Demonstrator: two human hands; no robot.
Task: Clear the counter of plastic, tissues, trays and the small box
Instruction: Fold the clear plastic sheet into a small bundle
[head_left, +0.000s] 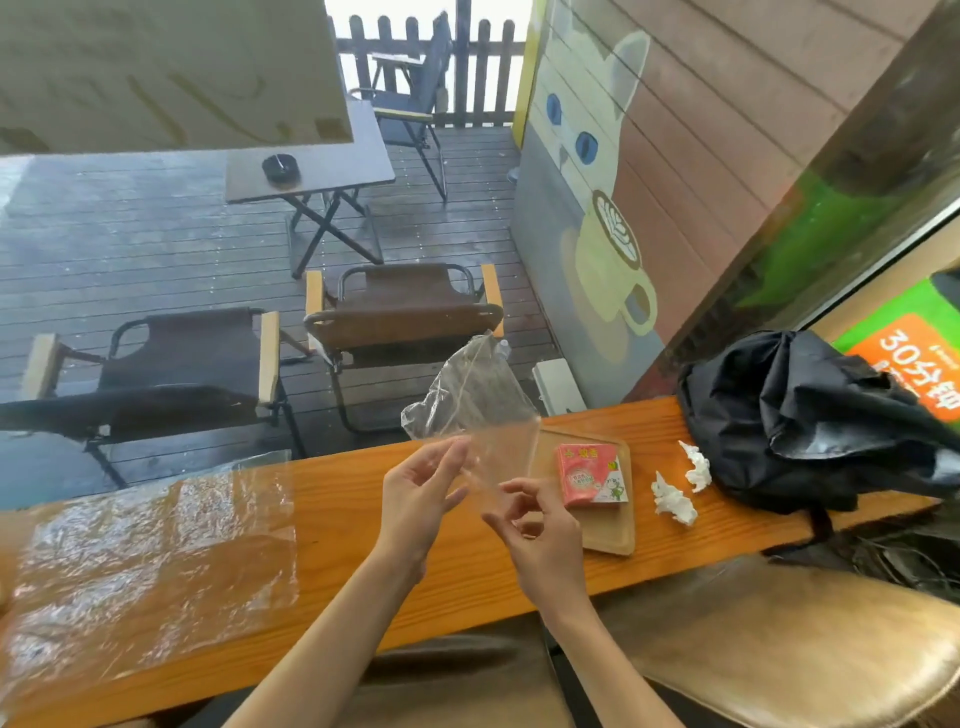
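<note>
The left hand (415, 499) and right hand (540, 530) are pinching a crinkly clear plastic bag (467, 405). It is sticking up above their fingers, mid-frame. A pink box (592, 475) is sitting on a wooden tray (613, 535).

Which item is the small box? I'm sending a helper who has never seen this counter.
Start at the long orange wooden counter and look toward its right end, near the black bag. There a pale wooden tray lies flat, and the small box sits on it. It is the only pink thing there, with cartoon print, unlike the white crumpled tissues beside the tray.
</note>
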